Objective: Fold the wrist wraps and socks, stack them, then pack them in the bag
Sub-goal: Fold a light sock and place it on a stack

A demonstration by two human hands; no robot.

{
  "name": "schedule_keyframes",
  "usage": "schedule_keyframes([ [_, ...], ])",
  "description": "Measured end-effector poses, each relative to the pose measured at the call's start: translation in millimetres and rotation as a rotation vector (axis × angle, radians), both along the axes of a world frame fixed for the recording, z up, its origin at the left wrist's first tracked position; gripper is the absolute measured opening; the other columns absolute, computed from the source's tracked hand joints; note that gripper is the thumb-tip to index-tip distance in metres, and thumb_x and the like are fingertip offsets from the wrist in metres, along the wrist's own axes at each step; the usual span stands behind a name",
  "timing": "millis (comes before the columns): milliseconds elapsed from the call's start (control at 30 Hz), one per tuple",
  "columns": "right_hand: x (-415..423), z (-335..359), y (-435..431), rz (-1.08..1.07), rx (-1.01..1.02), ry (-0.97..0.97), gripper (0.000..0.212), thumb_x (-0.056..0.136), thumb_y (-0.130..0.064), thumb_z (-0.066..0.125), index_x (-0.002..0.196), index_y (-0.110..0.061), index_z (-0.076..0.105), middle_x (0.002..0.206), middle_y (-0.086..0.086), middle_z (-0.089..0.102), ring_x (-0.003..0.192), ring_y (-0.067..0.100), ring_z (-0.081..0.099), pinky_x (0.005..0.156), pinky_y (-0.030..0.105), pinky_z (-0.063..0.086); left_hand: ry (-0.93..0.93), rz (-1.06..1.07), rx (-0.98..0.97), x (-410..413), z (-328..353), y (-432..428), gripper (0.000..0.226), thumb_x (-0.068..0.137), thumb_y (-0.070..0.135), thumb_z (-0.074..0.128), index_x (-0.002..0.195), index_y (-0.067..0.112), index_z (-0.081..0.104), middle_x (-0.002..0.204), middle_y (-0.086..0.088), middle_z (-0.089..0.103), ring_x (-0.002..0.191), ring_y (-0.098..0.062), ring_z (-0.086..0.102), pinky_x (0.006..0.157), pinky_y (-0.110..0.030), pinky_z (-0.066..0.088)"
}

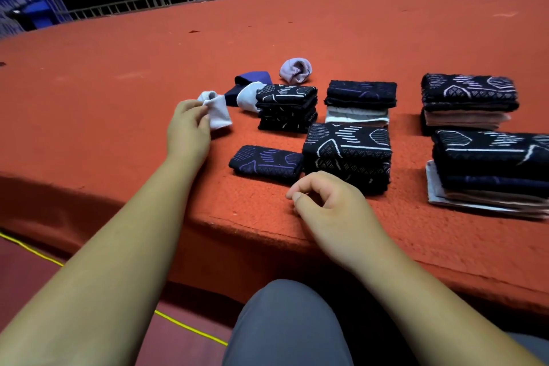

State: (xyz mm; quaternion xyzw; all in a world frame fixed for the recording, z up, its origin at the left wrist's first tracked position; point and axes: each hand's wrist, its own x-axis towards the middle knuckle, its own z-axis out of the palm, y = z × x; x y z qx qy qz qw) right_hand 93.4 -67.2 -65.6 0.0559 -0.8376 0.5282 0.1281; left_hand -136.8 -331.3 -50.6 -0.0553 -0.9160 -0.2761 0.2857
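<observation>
Five stacks (347,154) of folded dark patterned wraps and pale socks stand on the red tabletop (118,68), centre toward 3 o'clock, with one folded wrap (266,162) lying alone. At 10 o'clock the left hand (188,125) pinches a pale sock (218,113); a lavender sock (295,70) and others lie loose at 12. The right hand (323,202) rests near 6, loosely curled, empty. No bag shows; packing likely remains.

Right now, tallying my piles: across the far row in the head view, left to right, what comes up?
Left hand, pale sock, all-black wrap stack, wrap stack on white cloth, wrap stack on pink cloth.
</observation>
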Motion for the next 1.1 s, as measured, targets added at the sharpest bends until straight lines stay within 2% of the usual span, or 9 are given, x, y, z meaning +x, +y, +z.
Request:
schedule_keyframes([
  [167, 14.5, 0.9, 1.6, 0.006, 0.020, 0.112, 0.022, 0.095, -0.010, 0.068, 0.087, -0.030, 0.072, 0.096, -0.012, 0.070, 0.095, 0.008, 0.066, 0.089, 0.031, 0.050, 0.167, -0.099, 0.217, 65.8, 33.1, 0.6, 0.023, 0.102, 0.009, 0.062, 0.115, 0.008, 0.080, 0.127, -0.002, 0.068, 0.115, -0.008, 0.063, 0.101, -0.009, 0.041],
  [267, 27.3, 1.0, 3.7, 0.002, -0.007, 0.158, 0.021, 0.097, -0.010, 0.067, 0.090, -0.030, 0.071, 0.096, -0.012, 0.070, 0.092, 0.010, 0.069, 0.087, 0.035, 0.054, 0.168, -0.192, 0.352, 119.1, 55.1, 12.9, 0.020, 0.102, 0.009, 0.064, 0.112, 0.010, 0.081, 0.122, 0.002, 0.071, 0.112, -0.003, 0.065, 0.101, -0.015, 0.047],
  [500, 66.7, 2.6, 20.9, -0.018, -0.286, 0.057, 0.017, 0.103, -0.013, 0.067, 0.108, -0.028, 0.070, 0.102, -0.004, 0.076, 0.081, 0.018, 0.077, 0.080, 0.048, 0.060, -0.016, -0.385, 0.761, 235.2, 68.7, 79.2, 0.022, 0.103, 0.004, 0.064, 0.111, 0.012, 0.082, 0.115, 0.001, 0.080, 0.114, -0.010, 0.072, 0.100, -0.023, 0.053],
  [600, 83.1, 14.3, 33.6, -0.043, -0.431, 0.103, 0.019, 0.103, -0.017, 0.069, 0.120, -0.024, 0.065, 0.110, 0.000, 0.076, 0.077, 0.024, 0.076, 0.072, 0.041, 0.059, -0.139, -0.479, 0.916, 268.7, 62.1, 117.5, 0.022, 0.104, 0.005, 0.063, 0.108, 0.015, 0.083, 0.109, -0.002, 0.082, 0.107, -0.019, 0.076, 0.098, -0.032, 0.058],
  [733, 106.9, 28.8, 61.9, -0.126, -0.532, 0.167, 0.028, 0.099, -0.025, 0.071, 0.124, -0.026, 0.059, 0.093, 0.001, 0.073, 0.070, 0.024, 0.068, 0.069, 0.044, 0.057, -0.278, -0.572, 1.077, 292.3, 49.5, 155.0, 0.024, 0.106, 0.007, 0.060, 0.106, 0.012, 0.084, 0.103, -0.012, 0.081, 0.097, -0.023, 0.075, 0.094, -0.039, 0.060],
  [800, 117.3, 30.6, 79.5, -0.186, -0.514, 0.164, 0.021, 0.102, -0.023, 0.070, 0.120, -0.020, 0.060, 0.088, 0.009, 0.073, 0.066, 0.025, 0.066, 0.071, 0.048, 0.057, -0.314, -0.595, 1.090, 300.2, 41.9, 168.3, 0.027, 0.107, 0.009, 0.058, 0.103, 0.014, 0.084, 0.096, -0.013, 0.079, 0.093, -0.022, 0.073, 0.092, -0.041, 0.060],
  [867, 126.9, 29.5, 96.3, -0.225, -0.494, 0.142, 0.013, 0.104, -0.019, 0.067, 0.113, -0.014, 0.060, 0.088, 0.013, 0.074, 0.064, 0.024, 0.066, 0.066, 0.042, 0.056, -0.342, -0.611, 1.070, 308.0, 32.8, 179.6, 0.029, 0.108, 0.010, 0.056, 0.101, 0.016, 0.084, 0.096, -0.011, 0.079, 0.093, -0.020, 0.072, 0.094, -0.043, 0.060],
  [1000, 142.5, 23.5, 121.0, -0.276, -0.411, 0.080, 0.010, 0.099, -0.012, 0.070, 0.101, -0.014, 0.061, 0.071, 0.007, 0.068, 0.059, 0.024, 0.058, 0.058, 0.033, 0.047, -0.371, -0.657, 0.982, 324.2, 13.8, 197.7, 0.024, 0.106, 0.009, 0.059, 0.106, 0.017, 0.081, 0.107, -0.007, 0.080, 0.102, -0.025, 0.074, 0.101, -0.046, 0.058],
  [1100, 150.2, 18.3, 130.4, -0.286, -0.349, 0.061, 0.011, 0.096, -0.013, 0.074, 0.097, -0.016, 0.063, 0.071, 0.008, 0.065, 0.058, 0.019, 0.058, 0.057, 0.031, 0.049, -0.348, -0.709, 0.879, 339.3, 5.1, 207.9, 0.023, 0.100, 0.003, 0.065, 0.116, 0.018, 0.074, 0.112, -0.002, 0.076, 0.104, -0.016, 0.070, 0.099, -0.035, 0.055],
])
